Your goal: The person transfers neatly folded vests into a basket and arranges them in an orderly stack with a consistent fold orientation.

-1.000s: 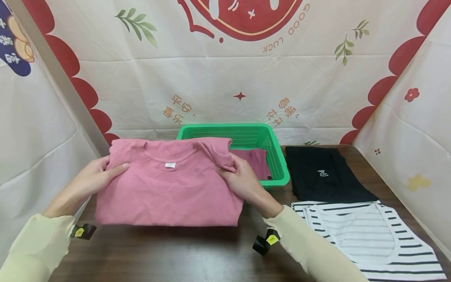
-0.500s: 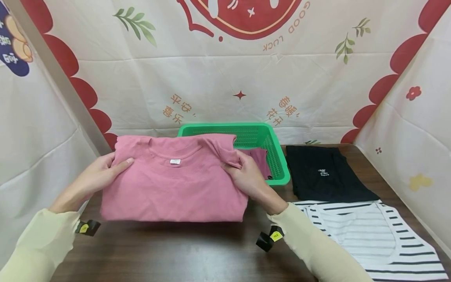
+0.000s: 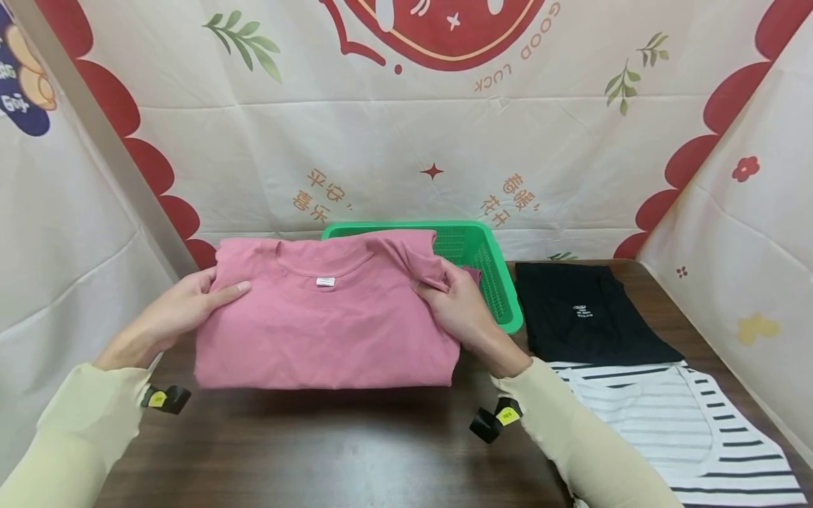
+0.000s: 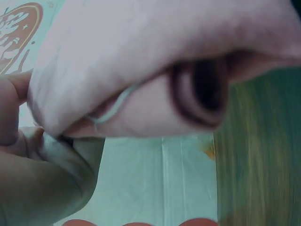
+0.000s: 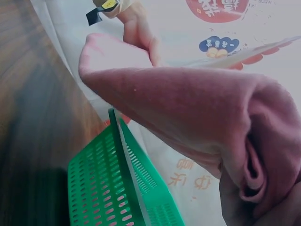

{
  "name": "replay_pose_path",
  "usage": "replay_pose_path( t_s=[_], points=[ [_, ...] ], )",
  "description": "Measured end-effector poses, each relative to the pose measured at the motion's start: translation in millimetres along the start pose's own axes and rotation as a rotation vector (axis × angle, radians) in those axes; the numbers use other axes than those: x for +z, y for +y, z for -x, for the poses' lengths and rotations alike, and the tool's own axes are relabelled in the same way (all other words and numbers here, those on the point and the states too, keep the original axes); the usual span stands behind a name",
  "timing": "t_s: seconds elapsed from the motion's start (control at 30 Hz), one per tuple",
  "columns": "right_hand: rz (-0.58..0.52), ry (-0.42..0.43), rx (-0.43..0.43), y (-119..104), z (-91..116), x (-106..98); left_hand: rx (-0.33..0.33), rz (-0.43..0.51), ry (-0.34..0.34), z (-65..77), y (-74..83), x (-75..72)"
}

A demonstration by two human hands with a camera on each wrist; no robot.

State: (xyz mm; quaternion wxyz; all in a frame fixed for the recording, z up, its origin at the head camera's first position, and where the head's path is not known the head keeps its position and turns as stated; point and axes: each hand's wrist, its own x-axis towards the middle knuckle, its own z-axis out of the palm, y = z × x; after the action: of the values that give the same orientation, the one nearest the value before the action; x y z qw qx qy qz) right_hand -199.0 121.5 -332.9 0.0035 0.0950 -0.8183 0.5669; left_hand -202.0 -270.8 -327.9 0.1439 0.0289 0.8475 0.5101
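Note:
A folded pink T-shirt (image 3: 330, 324) hangs above the table, its neckline with a white label facing up. My left hand (image 3: 181, 310) pinches its left edge, thumb on top and fingers behind. The right hand (image 3: 462, 307) grips the opposite edge, where the cloth bunches near the sleeve. Behind the shirt stands a green plastic basket (image 3: 502, 282), partly covered by it. Only a small bit of dark pink cloth (image 3: 473, 274) shows inside. In the right wrist view the folded shirt (image 5: 174, 108) is up above the basket's perforated side (image 5: 101, 183).
On the right of the brown table (image 3: 330, 451) lie a folded black garment (image 3: 584, 310) and, nearer, a white garment with black stripes (image 3: 737, 437). A printed white cloth backdrop (image 3: 381, 141) closes off the back and both sides.
Both hands have carried the pink T-shirt up and to the right, toward the basket. It now hides more of the basket and of the dark pink cloth in it.

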Motion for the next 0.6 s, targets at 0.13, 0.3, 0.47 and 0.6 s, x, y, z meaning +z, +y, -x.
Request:
replay_pose_path(
  t_s=[0.13, 0.3, 0.47, 0.6],
  points=[
    [-0.010, 0.002, 0.002, -1, -2, -2, -0.007, 0.068, -0.026, -2.3, 2.5, 1.8],
    [-0.002, 0.018, 0.009, -2, -3, -6, -0.006, 0.132, -0.052, -6.9, 4.4, 3.6],
    [-0.008, 0.020, 0.002, -4, -4, -11, 0.022, 0.217, -0.104, -11.1, 5.0, 4.3],
    [-0.021, 0.022, 0.014, -6, -6, -16, 0.046, 0.257, -0.135, -12.0, 8.5, 5.8]
  ],
)
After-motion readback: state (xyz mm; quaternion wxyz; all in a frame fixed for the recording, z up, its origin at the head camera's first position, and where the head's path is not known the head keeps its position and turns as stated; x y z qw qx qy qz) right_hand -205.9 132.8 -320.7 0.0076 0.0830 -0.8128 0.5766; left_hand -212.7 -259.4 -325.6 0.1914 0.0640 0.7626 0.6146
